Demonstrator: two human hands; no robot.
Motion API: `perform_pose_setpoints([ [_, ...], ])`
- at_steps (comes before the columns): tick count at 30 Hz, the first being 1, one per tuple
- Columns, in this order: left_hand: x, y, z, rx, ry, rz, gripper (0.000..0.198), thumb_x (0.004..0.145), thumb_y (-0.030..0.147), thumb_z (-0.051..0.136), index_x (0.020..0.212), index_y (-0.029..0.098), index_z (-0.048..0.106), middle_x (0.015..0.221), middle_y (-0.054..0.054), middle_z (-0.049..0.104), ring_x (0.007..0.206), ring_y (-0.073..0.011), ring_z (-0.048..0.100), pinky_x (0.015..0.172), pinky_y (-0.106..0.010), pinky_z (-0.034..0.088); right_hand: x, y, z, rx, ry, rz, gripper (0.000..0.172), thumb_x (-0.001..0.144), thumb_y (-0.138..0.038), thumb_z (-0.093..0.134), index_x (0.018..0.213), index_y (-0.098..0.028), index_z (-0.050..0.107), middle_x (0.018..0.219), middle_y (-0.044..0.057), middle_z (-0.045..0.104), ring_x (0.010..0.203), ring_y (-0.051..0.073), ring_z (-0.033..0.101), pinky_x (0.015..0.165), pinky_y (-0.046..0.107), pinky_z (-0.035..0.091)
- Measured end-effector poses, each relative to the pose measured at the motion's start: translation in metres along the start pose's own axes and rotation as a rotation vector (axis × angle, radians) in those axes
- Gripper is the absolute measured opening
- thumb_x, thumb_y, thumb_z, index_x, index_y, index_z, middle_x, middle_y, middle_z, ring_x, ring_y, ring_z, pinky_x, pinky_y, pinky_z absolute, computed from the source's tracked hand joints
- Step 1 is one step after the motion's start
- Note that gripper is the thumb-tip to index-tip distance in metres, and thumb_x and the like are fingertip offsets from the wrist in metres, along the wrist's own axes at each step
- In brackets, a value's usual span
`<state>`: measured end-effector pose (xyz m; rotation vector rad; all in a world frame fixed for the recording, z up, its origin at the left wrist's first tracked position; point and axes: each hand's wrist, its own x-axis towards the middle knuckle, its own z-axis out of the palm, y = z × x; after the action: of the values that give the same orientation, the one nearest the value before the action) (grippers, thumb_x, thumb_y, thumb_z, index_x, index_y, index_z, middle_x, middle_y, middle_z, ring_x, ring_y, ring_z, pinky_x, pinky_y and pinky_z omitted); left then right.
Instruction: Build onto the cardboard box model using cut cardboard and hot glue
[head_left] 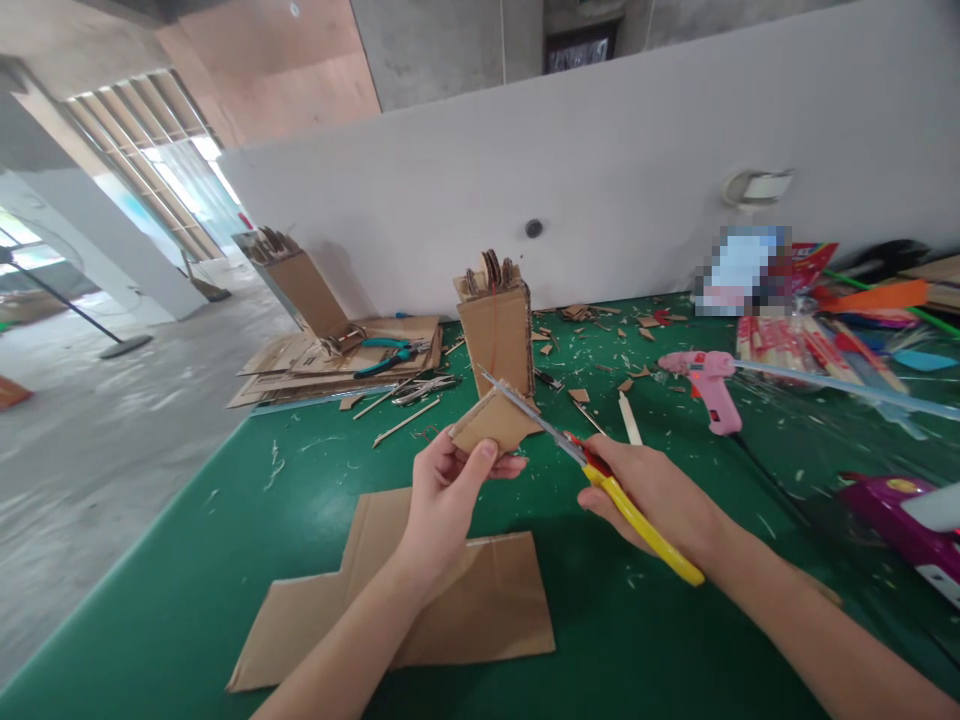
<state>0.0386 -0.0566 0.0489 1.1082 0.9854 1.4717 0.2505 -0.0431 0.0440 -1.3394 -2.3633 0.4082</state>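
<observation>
My left hand (450, 490) pinches a small piece of cardboard (491, 422), thumb on top and fingers beneath. Scissors (634, 520) with yellow and red handles are gripped in my right hand (652, 490). Their blades (536, 415) lie along the upper right edge of the small piece; whether they are parted there I cannot tell. Below my left wrist a larger cut cardboard sheet (495, 600) rests on the green table (187, 570), partly hidden by my forearm. Just behind the small piece stands an upright cardboard holder (495, 335) with strips sticking out of its top.
Stacked cardboard (262, 370) with teal-handled pliers (386, 355) lies at the back left, beside another cardboard holder (300, 285). On the right are a pink glue gun (709, 385), a purple tool (904, 530) and bagged sticks (814, 350). Cardboard scraps (577, 395) litter the back, before a white wall (600, 200).
</observation>
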Motion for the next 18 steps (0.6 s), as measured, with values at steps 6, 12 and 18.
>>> perform_pose_setpoints([
  [6, -0.0003, -0.0008, 0.0011, -0.076, 0.005, -0.025, 0.024, 0.077, 0.029, 0.07, 0.092, 0.012, 0.062, 0.075, -0.004, 0.072, 0.066, -0.015, 0.07, 0.066, -0.025, 0.058, -0.0014, -0.0017, 0.0013, -0.088, 0.058, -0.049, 0.025, 0.087, -0.043, 0.047, 0.074, -0.024, 0.038, 0.061, 0.004, 0.059, 0.05, 0.019, 0.054, 0.048, 0.027, 0.031],
  [12, 0.0003, 0.0003, 0.0007, -0.085, 0.007, -0.053, 0.024, 0.076, 0.031, 0.071, 0.089, 0.012, 0.063, 0.073, -0.005, 0.072, 0.066, -0.0156, 0.07, 0.066, -0.025, 0.058, -0.0006, 0.0029, 0.0043, -0.085, 0.047, -0.038, 0.027, 0.087, -0.046, 0.047, 0.074, -0.024, 0.038, 0.06, 0.004, 0.058, 0.051, 0.02, 0.055, 0.049, 0.028, 0.031],
  [18, 0.0002, 0.0031, 0.002, -0.019, -0.021, -0.027, 0.024, 0.077, 0.032, 0.07, 0.089, 0.012, 0.062, 0.074, -0.005, 0.072, 0.067, -0.0163, 0.071, 0.066, -0.025, 0.058, -0.0022, 0.0055, 0.0033, 0.11, 0.012, -0.057, 0.031, 0.083, -0.051, 0.05, 0.081, -0.023, 0.039, 0.067, 0.001, 0.054, 0.053, 0.016, 0.048, 0.051, 0.028, 0.036],
])
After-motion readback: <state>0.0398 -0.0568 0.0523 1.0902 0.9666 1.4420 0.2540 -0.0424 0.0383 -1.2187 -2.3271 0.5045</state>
